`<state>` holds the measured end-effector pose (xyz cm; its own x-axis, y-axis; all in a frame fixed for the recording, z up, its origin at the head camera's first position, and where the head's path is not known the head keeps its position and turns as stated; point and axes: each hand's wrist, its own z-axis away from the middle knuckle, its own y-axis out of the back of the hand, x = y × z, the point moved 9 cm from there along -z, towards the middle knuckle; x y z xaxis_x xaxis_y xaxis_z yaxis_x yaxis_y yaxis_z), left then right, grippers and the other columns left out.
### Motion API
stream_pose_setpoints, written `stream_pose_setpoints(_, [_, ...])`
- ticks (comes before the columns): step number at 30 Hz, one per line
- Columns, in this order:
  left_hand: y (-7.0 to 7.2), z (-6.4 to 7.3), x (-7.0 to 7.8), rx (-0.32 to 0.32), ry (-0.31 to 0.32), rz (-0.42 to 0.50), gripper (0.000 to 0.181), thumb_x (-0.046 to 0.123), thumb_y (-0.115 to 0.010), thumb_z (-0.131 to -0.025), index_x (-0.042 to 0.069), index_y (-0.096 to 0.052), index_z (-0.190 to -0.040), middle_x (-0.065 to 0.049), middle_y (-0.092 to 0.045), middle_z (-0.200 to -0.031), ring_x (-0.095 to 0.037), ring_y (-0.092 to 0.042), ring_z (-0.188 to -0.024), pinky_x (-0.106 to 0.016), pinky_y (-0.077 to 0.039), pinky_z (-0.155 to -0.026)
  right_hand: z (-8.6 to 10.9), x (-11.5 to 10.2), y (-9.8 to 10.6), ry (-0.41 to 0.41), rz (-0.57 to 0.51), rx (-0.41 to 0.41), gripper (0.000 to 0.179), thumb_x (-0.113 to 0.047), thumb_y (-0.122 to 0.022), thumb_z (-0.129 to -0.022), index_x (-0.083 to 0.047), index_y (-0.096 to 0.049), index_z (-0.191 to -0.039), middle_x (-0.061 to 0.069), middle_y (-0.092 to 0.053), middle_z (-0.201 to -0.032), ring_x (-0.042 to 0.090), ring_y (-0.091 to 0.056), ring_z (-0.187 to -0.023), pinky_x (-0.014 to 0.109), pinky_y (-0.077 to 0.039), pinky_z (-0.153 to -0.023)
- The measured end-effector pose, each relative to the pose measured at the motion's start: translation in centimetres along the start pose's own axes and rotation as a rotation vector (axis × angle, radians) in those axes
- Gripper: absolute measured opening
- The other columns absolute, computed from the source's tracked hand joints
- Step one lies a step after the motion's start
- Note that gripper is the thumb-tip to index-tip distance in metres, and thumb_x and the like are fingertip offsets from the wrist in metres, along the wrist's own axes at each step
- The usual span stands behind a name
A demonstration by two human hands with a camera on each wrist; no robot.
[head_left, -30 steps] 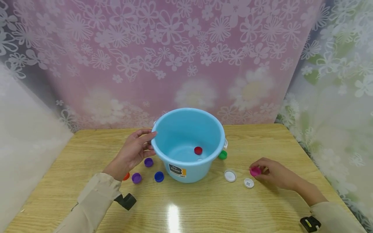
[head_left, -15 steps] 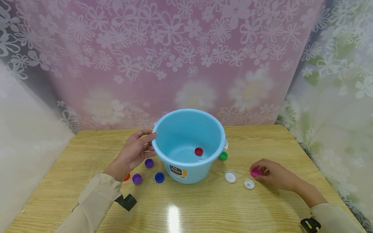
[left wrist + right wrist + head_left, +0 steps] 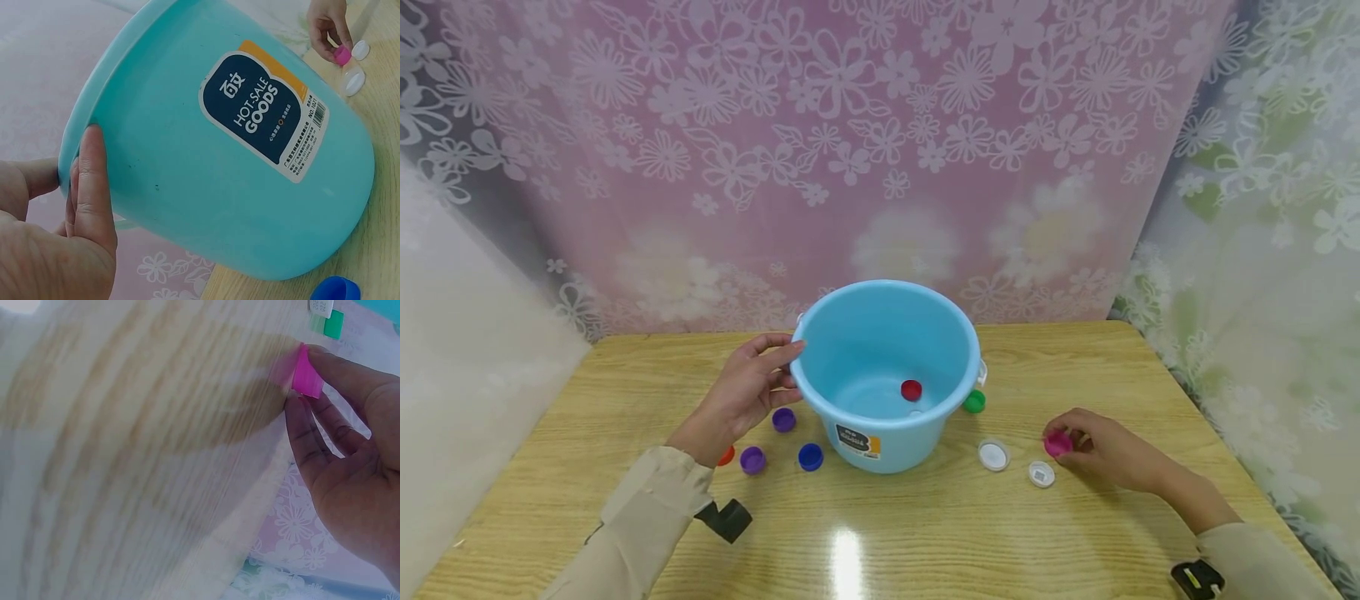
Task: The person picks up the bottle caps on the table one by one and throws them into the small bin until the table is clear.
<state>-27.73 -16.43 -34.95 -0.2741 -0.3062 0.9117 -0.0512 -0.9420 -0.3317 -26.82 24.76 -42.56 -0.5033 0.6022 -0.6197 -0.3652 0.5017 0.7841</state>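
A light blue bucket (image 3: 883, 446) with a label on its front stands mid-table, and a red bottle cap (image 3: 911, 390) lies inside it. My left hand (image 3: 737, 396) grips the bucket's left rim, thumb over the edge and fingers beneath; the left wrist view shows the same hold (image 3: 81, 206). At the right, my right hand (image 3: 1108, 448) pinches a pink bottle cap (image 3: 1057, 443) between thumb and fingers, close over the table. In the right wrist view the pink cap (image 3: 307, 372) stands on edge between the fingertips.
Two white caps (image 3: 994, 455) lie between bucket and right hand. A green cap (image 3: 974, 402) sits by the bucket's right side. Left of the bucket are a blue cap (image 3: 810, 457), two purple caps (image 3: 752, 460) and an orange-red cap (image 3: 727, 455) partly behind the left wrist.
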Motion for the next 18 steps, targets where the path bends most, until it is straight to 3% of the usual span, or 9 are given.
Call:
stream_pose_setpoints(14, [0.07,-0.06,-0.01,0.001,0.000,-0.012,0.031,0.017,-0.063,-0.095,0.006,-0.045,-0.118,-0.005,-0.059,-0.071,-0.012,-0.059,-0.053,-0.028,-0.058,-0.058,0.26,0.05,-0.10,-0.025,-0.011,-0.009,0.025,-0.015,-0.065,-0.092,-0.007,-0.059,-0.115,0.006,-0.057,-0.106,0.013,-0.058,-0.087,0.027,-0.054,-0.072])
stream_pose_setpoints(18, [-0.04,0.01,0.08,-0.007,-0.007,-0.010,0.033,0.018,-0.063,-0.094,0.006,-0.045,-0.118,-0.005,-0.059,-0.072,-0.012,-0.059,-0.054,-0.027,-0.058,-0.058,0.22,-0.19,0.49,-0.037,0.012,0.020,0.028,-0.018,-0.066,-0.092,-0.006,-0.060,-0.116,0.004,-0.058,-0.106,0.011,-0.058,-0.087,0.027,-0.054,-0.072])
